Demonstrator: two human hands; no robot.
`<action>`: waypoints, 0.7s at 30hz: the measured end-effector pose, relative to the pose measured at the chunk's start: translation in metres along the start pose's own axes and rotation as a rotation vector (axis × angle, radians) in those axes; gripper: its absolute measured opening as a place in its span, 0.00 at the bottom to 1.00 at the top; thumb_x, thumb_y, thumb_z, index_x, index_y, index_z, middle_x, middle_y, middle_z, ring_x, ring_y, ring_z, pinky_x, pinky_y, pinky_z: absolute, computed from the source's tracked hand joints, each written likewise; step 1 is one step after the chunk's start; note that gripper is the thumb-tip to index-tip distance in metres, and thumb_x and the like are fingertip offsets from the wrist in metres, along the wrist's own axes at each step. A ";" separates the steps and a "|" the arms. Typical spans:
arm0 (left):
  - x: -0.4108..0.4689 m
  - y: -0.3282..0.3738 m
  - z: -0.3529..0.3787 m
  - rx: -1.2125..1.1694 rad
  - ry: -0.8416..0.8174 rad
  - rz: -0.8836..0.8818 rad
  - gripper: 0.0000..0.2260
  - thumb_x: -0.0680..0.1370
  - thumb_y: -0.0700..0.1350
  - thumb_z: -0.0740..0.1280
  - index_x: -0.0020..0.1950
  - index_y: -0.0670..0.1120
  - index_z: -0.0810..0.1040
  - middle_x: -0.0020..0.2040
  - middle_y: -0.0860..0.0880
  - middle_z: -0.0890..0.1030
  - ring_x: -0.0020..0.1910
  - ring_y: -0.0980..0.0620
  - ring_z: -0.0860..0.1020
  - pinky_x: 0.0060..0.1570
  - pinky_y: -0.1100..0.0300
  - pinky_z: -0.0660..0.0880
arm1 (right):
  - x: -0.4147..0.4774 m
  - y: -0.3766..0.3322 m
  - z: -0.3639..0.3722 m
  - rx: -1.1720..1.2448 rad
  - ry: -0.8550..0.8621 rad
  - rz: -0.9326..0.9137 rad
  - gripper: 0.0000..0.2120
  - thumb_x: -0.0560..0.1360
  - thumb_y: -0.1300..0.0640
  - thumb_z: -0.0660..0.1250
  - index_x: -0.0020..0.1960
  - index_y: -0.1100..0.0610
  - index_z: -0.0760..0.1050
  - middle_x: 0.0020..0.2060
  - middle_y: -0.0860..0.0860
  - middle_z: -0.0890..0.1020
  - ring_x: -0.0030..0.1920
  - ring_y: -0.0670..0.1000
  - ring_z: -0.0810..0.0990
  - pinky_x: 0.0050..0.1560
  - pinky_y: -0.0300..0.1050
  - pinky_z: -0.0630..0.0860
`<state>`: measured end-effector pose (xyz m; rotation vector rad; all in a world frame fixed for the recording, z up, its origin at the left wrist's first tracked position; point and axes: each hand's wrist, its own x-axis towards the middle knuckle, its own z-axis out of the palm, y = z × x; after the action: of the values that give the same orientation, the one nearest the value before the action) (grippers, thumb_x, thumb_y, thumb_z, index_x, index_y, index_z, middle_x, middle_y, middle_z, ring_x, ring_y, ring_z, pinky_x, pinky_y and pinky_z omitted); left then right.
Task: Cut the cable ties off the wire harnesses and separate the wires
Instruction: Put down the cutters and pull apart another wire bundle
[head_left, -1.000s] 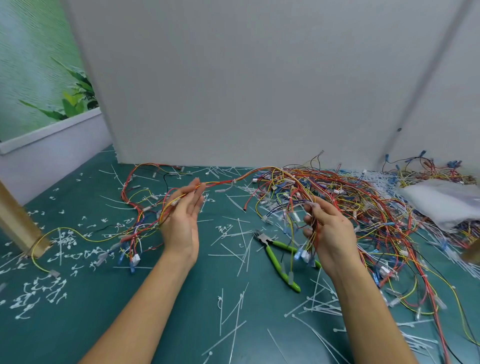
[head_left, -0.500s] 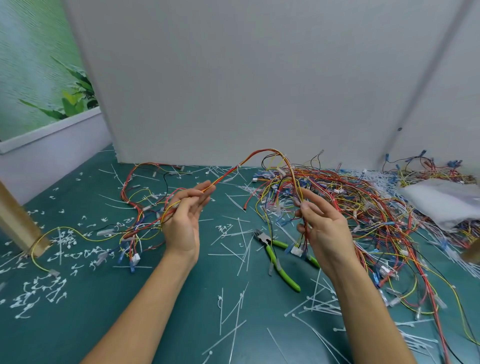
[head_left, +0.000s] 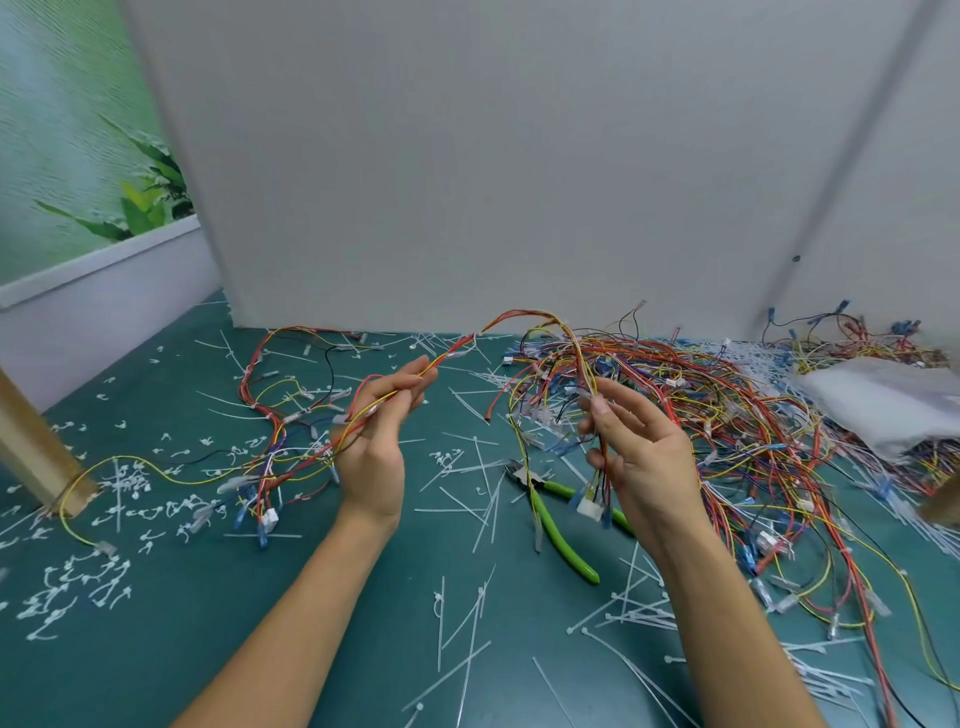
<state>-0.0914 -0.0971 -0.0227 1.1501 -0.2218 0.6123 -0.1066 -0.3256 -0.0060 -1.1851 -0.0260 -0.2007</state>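
A red, orange and yellow wire harness (head_left: 524, 318) arches in the air between my hands. My left hand (head_left: 379, 441) pinches one end of it at the fingertips, palm facing right. My right hand (head_left: 641, 452) grips the other end, whose white connectors (head_left: 589, 503) hang below the palm. A big tangle of coloured wires (head_left: 727, 415) lies on the green table to the right. A smaller bunch of wires (head_left: 275, 447) lies at the left. Green-handled cutters (head_left: 558, 525) lie on the table between my forearms.
Cut white cable ties (head_left: 470, 613) litter the green table (head_left: 208, 649). A grey partition wall (head_left: 493, 182) stands behind. A wooden post (head_left: 36, 457) rises at the left edge. A white plastic bag (head_left: 883, 400) lies on the wires at the right.
Both hands have lifted the harness off the pile, so it now arches high between them. My right hand has risen and turned palm inward, and the connectors now dangle under it.
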 end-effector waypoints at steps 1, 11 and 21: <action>-0.001 -0.001 0.000 0.026 -0.015 0.025 0.09 0.79 0.36 0.60 0.48 0.40 0.80 0.61 0.37 0.81 0.62 0.38 0.80 0.64 0.48 0.74 | 0.000 0.000 0.000 0.012 0.012 0.006 0.11 0.78 0.64 0.70 0.59 0.58 0.81 0.46 0.52 0.87 0.39 0.46 0.83 0.31 0.36 0.73; -0.011 -0.005 0.000 0.318 -0.262 0.194 0.08 0.81 0.40 0.61 0.54 0.40 0.79 0.65 0.46 0.80 0.66 0.43 0.77 0.65 0.48 0.74 | 0.003 0.003 -0.004 -0.015 0.053 0.038 0.11 0.80 0.61 0.69 0.62 0.60 0.80 0.46 0.53 0.87 0.40 0.47 0.84 0.30 0.36 0.74; -0.012 -0.002 0.001 0.578 -0.267 0.313 0.07 0.80 0.39 0.63 0.54 0.41 0.80 0.67 0.48 0.78 0.67 0.52 0.77 0.64 0.58 0.72 | 0.005 0.005 -0.005 -0.039 0.096 0.027 0.09 0.79 0.60 0.70 0.59 0.59 0.81 0.45 0.53 0.87 0.39 0.47 0.82 0.30 0.36 0.72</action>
<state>-0.0998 -0.1025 -0.0298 1.7784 -0.4803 0.8279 -0.1009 -0.3292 -0.0121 -1.2130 0.0777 -0.2350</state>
